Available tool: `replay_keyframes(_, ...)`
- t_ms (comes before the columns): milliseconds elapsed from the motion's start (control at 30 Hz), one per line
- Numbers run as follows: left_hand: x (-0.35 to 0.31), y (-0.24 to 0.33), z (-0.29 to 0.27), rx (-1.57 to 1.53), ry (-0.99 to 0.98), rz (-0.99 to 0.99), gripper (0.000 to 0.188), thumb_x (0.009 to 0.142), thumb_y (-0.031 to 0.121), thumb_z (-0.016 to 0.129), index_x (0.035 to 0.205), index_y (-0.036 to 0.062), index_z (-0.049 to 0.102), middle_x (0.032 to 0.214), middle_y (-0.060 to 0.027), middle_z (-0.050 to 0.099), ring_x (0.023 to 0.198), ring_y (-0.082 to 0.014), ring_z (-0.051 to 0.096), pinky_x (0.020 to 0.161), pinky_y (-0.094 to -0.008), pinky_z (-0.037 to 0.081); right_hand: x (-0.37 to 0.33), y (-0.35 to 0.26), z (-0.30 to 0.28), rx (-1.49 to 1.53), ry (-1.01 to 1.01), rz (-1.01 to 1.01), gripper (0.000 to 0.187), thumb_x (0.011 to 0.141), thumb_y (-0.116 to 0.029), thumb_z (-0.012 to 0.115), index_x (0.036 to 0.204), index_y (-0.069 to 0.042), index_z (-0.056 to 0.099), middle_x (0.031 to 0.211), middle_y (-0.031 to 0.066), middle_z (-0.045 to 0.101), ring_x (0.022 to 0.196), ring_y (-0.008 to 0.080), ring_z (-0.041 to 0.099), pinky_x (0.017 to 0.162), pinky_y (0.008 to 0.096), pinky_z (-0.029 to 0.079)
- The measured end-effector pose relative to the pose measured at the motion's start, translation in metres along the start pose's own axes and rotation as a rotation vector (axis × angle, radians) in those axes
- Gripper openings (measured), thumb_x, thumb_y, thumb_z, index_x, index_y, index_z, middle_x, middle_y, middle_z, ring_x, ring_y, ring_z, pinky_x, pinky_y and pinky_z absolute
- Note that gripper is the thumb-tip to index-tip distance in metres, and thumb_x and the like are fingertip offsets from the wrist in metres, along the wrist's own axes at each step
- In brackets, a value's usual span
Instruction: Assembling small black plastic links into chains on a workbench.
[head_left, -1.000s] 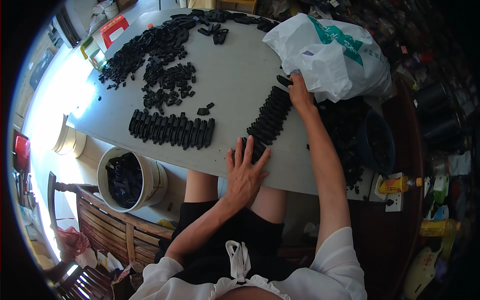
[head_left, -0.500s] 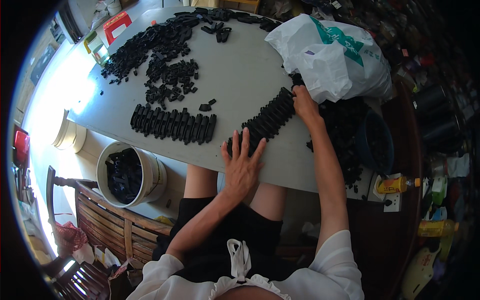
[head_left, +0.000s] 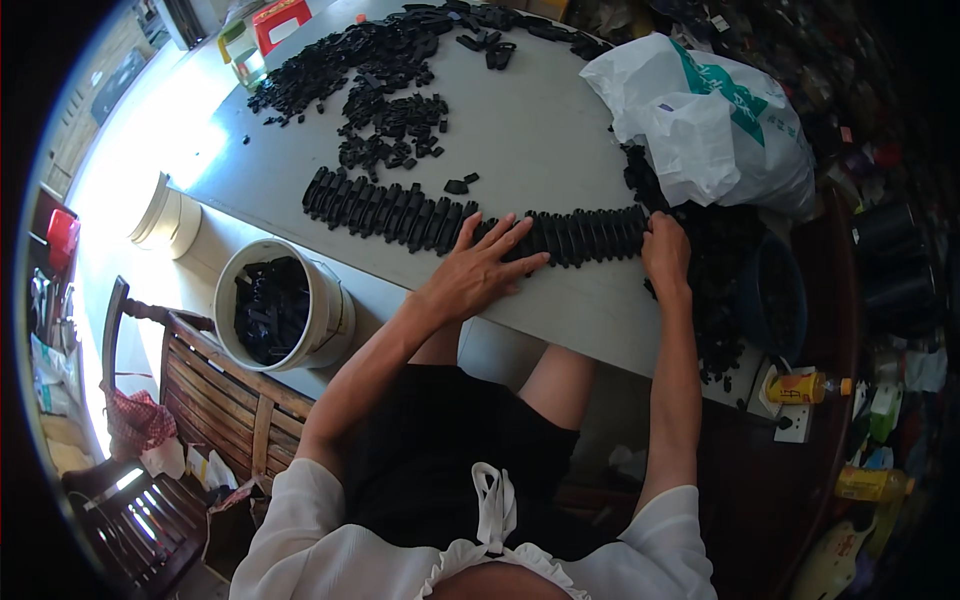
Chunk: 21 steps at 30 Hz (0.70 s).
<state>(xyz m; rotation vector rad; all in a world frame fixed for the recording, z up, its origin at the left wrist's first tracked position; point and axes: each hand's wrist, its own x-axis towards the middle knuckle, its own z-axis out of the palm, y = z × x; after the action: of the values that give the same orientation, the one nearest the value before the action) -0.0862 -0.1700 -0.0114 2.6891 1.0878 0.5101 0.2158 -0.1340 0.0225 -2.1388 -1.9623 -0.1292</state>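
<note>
A row of narrow black plastic pieces (head_left: 590, 237), standing side by side, lies on the table between my two hands. My left hand (head_left: 478, 265) rests with fingers spread, their tips over the row's left end. At its right end my right hand (head_left: 667, 255) is closed, thumb and fingers on the end of the row; what sits inside the fingers is partly hidden. A second row of matching black pieces (head_left: 390, 210) lies to the left, its right end close to my left fingertips. Two small loose black parts (head_left: 461, 184) lie just beyond it.
Heaps of small black parts (head_left: 395, 122) cover the far left of the grey table (head_left: 540, 120). A white plastic bag (head_left: 715, 130) stands at the far right, with more black parts and a dark basin (head_left: 772, 300) nearer. A white bucket (head_left: 330, 320) of black pieces stands left below the table edge.
The row between my hands has swung from slanting to nearly level and now lines up with the left row. My left hand moved away from me; my right hand came nearer and rightward.
</note>
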Motion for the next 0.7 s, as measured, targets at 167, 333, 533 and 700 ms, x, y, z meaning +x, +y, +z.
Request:
replay_keyframes(167,-0.003,0.000,0.000,0.146,0.085,0.028,0.068,0.080,0.029,0.069,0.143,0.0313,0.042,0.155,-0.0111,0.025,0.144,-0.0294,0.020,0.115,-0.0529,0.010,-0.016,-0.007,-0.003,-0.036,-0.006,0.059,0.013,0.081,-0.001,0.065,0.092,0.002,0.059,0.098,0.0204,0.062,0.095,0.0371,0.061,0.080,0.0437,0.051)
replay_keyframes(333,-0.010,-0.007,-0.006,0.193,0.132,-0.089,0.076,0.078,0.034,0.070,0.146,0.0295,0.036,0.153,-0.0116,0.028,0.142,-0.0319,0.023,0.112,-0.0526,0.015,-0.026,-0.016,-0.006,-0.061,0.016,0.065,0.014,0.081,-0.001,0.065,0.094,0.003,0.060,0.099,0.0202,0.061,0.096,0.0363,0.060,0.082,0.0429,0.051)
replay_keyframes(533,-0.012,-0.026,-0.010,0.215,0.071,-0.066,0.069,0.083,0.033,0.066,0.145,0.0319,0.036,0.153,-0.0101,0.029,0.141,-0.0329,0.024,0.111,-0.0523,0.019,-0.035,-0.022,-0.010,-0.008,-0.043,0.099,0.015,0.082,-0.002,0.065,0.095,0.004,0.060,0.099,0.0210,0.061,0.096,0.0372,0.061,0.083,0.0428,0.051)
replay_keyframes(700,-0.012,-0.037,-0.013,0.195,0.050,-0.018,0.064,0.087,0.031,0.062,0.146,0.0318,0.036,0.154,-0.0100,0.028,0.142,-0.0335,0.023,0.112,-0.0522,0.018,-0.046,-0.025,-0.013,0.013,-0.066,0.139,0.019,0.082,-0.004,0.066,0.098,0.005,0.060,0.100,0.0225,0.062,0.096,0.0384,0.061,0.082,0.0438,0.051)
